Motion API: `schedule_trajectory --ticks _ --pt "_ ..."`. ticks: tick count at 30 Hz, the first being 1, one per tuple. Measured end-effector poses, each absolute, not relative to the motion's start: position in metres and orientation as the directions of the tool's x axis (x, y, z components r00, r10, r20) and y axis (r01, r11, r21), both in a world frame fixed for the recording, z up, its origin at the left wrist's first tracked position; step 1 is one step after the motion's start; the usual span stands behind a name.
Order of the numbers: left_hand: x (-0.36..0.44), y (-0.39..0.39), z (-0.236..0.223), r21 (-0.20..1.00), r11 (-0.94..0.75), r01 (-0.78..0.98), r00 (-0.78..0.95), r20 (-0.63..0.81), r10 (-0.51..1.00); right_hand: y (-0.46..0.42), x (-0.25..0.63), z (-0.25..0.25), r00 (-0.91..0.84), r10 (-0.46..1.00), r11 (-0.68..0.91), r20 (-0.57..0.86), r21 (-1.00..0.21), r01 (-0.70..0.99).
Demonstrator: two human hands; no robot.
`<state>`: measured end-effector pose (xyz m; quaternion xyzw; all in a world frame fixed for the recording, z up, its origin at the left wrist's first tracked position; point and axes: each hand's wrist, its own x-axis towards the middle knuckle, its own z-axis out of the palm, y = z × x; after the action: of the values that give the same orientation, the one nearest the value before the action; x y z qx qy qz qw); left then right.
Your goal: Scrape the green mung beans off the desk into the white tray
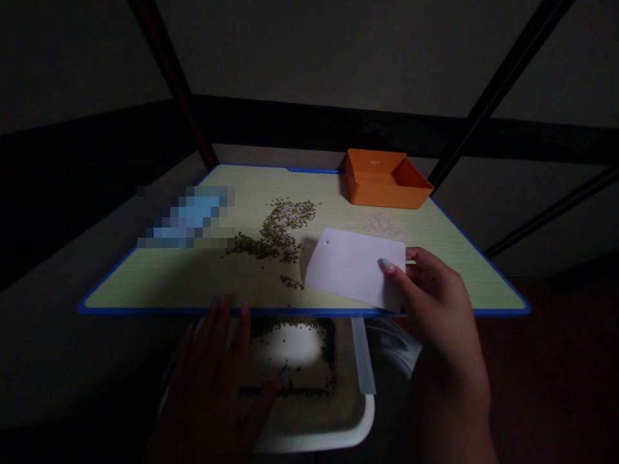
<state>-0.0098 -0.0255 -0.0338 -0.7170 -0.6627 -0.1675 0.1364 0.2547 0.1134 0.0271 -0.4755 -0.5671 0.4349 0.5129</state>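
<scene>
One white card (355, 267), a flat piece with a small hole near its upper left corner, sits just right of the centre of the frame, above the counter (469, 277). The right hand (438, 296), coming in from the lower right, has its fingers closed on the card's right end, thumb on top. Whether the card's lower edge touches the counter is hard to tell.

Just left of the card, near the middle of the frame, lies a loose scatter of dark greenish grains (285, 235), with a few strays toward the near edge. Above the card is a thin pale patch of fine bits (385, 225) (too faint to identify), and beyond it, upper right of centre, an orange box (389, 196) with an open top.

At lower left, in shadow, the left hand (213, 380) has its fingers spread, with nothing visible in them. Behind it, at bottom centre, a white-rimmed tub (319, 441) has similar grains in it, mostly along the edges of its floor.

The work looks partway along: some grains are in the tub, while the main scatter remains on the counter.

A pixelated blue patch (191, 216) covers something at left.
</scene>
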Motion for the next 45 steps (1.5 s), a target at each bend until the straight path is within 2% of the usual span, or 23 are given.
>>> schedule_trajectory --ticks 11,19,33,45 --pt "-0.011 -0.026 -0.035 0.055 -0.069 0.996 0.041 0.400 0.916 0.114 0.250 0.027 -0.059 0.982 0.185 0.178 -0.973 0.141" --pt "-0.011 -0.025 -0.034 0.020 -0.090 0.996 0.073 0.422 0.904 0.112 0.254 0.027 -0.082 0.986 0.152 0.143 -0.981 0.123" --pt "-0.009 -0.024 -0.034 0.046 -0.080 0.996 0.054 0.421 0.906 0.106 0.255 0.029 -0.104 0.981 0.175 0.163 -0.978 0.114" --pt "-0.009 -0.026 -0.033 0.055 -0.067 0.996 0.039 0.412 0.910 0.104 0.252 0.033 -0.120 0.980 0.180 0.160 -0.965 0.188"
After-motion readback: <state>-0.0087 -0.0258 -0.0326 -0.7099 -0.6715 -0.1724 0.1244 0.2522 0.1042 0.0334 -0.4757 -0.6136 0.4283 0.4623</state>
